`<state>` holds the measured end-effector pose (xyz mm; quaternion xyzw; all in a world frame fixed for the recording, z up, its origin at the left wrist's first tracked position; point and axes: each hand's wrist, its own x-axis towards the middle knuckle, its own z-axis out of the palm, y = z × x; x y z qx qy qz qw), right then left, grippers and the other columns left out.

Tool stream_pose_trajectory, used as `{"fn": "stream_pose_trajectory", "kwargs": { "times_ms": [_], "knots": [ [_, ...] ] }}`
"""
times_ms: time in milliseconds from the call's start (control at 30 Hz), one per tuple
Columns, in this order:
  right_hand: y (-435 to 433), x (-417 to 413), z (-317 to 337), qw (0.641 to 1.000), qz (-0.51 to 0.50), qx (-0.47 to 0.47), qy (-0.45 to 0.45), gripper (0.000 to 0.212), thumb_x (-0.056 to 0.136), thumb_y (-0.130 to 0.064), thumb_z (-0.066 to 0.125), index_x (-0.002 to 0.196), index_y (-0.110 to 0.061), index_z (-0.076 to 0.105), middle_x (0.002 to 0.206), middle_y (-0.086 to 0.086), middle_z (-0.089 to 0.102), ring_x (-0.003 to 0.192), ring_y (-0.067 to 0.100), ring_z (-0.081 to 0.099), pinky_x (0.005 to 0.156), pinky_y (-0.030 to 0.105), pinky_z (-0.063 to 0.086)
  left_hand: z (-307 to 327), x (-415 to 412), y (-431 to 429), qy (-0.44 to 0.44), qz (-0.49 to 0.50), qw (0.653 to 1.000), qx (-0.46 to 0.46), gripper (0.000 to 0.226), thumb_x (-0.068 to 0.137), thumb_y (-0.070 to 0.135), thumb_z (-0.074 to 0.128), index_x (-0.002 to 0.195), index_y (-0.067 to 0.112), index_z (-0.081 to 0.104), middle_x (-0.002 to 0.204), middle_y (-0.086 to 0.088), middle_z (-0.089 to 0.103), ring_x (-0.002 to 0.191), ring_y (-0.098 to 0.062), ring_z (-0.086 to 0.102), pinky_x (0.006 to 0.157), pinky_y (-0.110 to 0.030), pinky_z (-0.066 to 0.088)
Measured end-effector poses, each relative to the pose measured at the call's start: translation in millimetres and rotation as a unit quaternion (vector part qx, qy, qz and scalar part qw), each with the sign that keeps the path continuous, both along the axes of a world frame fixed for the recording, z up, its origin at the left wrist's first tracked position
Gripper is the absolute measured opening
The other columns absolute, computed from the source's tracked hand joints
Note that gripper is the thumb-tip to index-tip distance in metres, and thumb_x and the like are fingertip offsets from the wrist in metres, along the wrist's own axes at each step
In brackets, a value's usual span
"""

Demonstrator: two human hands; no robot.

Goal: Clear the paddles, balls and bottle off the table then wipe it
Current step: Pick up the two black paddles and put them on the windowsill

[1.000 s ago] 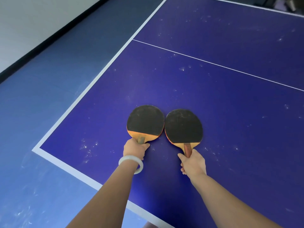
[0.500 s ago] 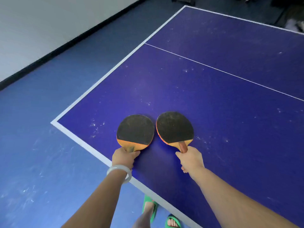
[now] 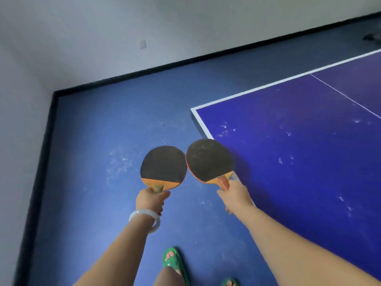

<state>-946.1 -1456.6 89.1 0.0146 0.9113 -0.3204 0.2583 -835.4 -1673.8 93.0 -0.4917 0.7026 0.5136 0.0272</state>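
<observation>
Two paddles, each with a dark, dusty rubber face and a bare orange-brown wood wedge above the handle. The left paddle [image 3: 164,165] has a yellowish handle; the right paddle [image 3: 209,159] has a reddish one and a red rim along its lower left side. The left hand [image 3: 151,200], a white bracelet [image 3: 144,219] at its wrist, curls its fingers round the left paddle's handle, the blade standing above the fist, out over the floor [image 3: 92,162] off the table's [image 3: 299,162] near edge. The right hand [image 3: 235,195] grips the other handle likewise; that blade overlaps the white line of the near edge, close to the table's near left corner. Whether the two blades touch is unclear. Both handles are mostly hidden inside the fists, and the frame is slightly blurred. A green sandal [image 3: 174,263] shows below, the second one cut off at the bottom
</observation>
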Motion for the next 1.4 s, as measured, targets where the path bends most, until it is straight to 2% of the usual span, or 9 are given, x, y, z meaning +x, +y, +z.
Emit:
{"fn": "stream_pose_trajectory", "kwargs": {
  "times_ms": [200,500,600,700,833,933,1067,1167,1400],
  "knots": [
    [-136,45,8,0.993,0.116,0.036,-0.007,0.007,0.087,-0.017,0.056,0.082,-0.013,0.054,0.07,0.007,0.062,0.051,0.026,0.064,0.052,0.034,0.055,-1,103,-115,-0.001,0.108,0.994,0.008,0.018,0.082,0.014,0.071,0.077,0.006,0.055,0.055,-0.008,0.053,0.037,-0.019,0.045,0.038,-0.022,0.037],
    [-403,163,16,0.966,0.256,-0.016,-0.042,0.004,0.082,-0.007,0.052,0.079,-0.01,0.052,0.065,0.007,0.055,0.04,0.019,0.05,0.039,0.022,0.041,8,301,-294,-0.036,0.267,0.963,0.0,0.018,0.082,0.017,0.069,0.076,0.009,0.054,0.058,-0.005,0.055,0.041,-0.018,0.048,0.043,-0.021,0.038],
    [-471,205,20,0.942,0.332,-0.021,-0.045,0.007,0.081,-0.006,0.052,0.076,-0.011,0.051,0.064,0.006,0.055,0.04,0.018,0.05,0.038,0.021,0.04,10,352,-328,-0.039,0.333,0.942,0.004,0.02,0.081,0.016,0.07,0.075,0.009,0.051,0.056,-0.004,0.053,0.036,-0.015,0.046,0.039,-0.018,0.034],
    [-526,235,22,0.917,0.395,-0.024,-0.049,0.008,0.08,-0.005,0.052,0.075,-0.011,0.049,0.063,0.007,0.053,0.041,0.021,0.05,0.04,0.022,0.04,9,386,-349,-0.037,0.384,0.923,0.014,0.022,0.08,0.017,0.071,0.076,0.009,0.051,0.058,-0.006,0.053,0.041,-0.019,0.047,0.047,-0.022,0.038],
    [-605,271,19,0.867,0.497,-0.001,-0.032,0.008,0.081,-0.005,0.05,0.076,-0.012,0.048,0.067,0.008,0.055,0.046,0.024,0.054,0.045,0.026,0.044,3,420,-374,-0.042,0.46,0.886,0.03,0.023,0.079,0.02,0.074,0.081,0.007,0.055,0.067,-0.011,0.055,0.059,-0.027,0.05,0.06,-0.033,0.041],
    [-663,293,19,0.813,0.582,0.006,-0.015,0.007,0.081,-0.007,0.052,0.078,-0.011,0.048,0.07,0.009,0.056,0.048,0.026,0.056,0.05,0.029,0.047,2,437,-390,-0.044,0.521,0.852,0.041,0.025,0.08,0.023,0.076,0.086,0.007,0.058,0.072,-0.01,0.058,0.064,-0.028,0.052,0.064,-0.033,0.043],
    [-731,331,24,0.72,0.694,0.005,-0.001,0.002,0.079,-0.012,0.052,0.08,-0.011,0.05,0.065,0.007,0.058,0.038,0.019,0.053,0.041,0.021,0.039,6,456,-405,-0.02,0.616,0.786,0.053,0.026,0.081,0.021,0.075,0.084,0.009,0.053,0.068,-0.009,0.055,0.054,-0.024,0.049,0.054,-0.028,0.042],
    [-766,372,26,0.659,0.752,0.015,0.005,0.004,0.077,-0.013,0.052,0.08,-0.011,0.052,0.068,0.008,0.061,0.044,0.022,0.054,0.042,0.021,0.039,8,470,-404,0.004,0.671,0.739,0.061,0.022,0.082,0.016,0.072,0.084,0.008,0.051,0.063,-0.008,0.052,0.044,-0.018,0.044,0.041,-0.022,0.037],
    [-803,476,20,0.582,0.811,0.024,-0.046,0.007,0.074,-0.011,0.049,0.078,-0.011,0.054,0.066,0.009,0.061,0.038,0.022,0.056,0.042,0.024,0.044,6,524,-415,0.013,0.739,0.669,0.071,0.023,0.081,0.016,0.071,0.081,0.011,0.049,0.058,-0.006,0.052,0.038,-0.016,0.04,0.04,-0.021,0.035]
  ]
}}
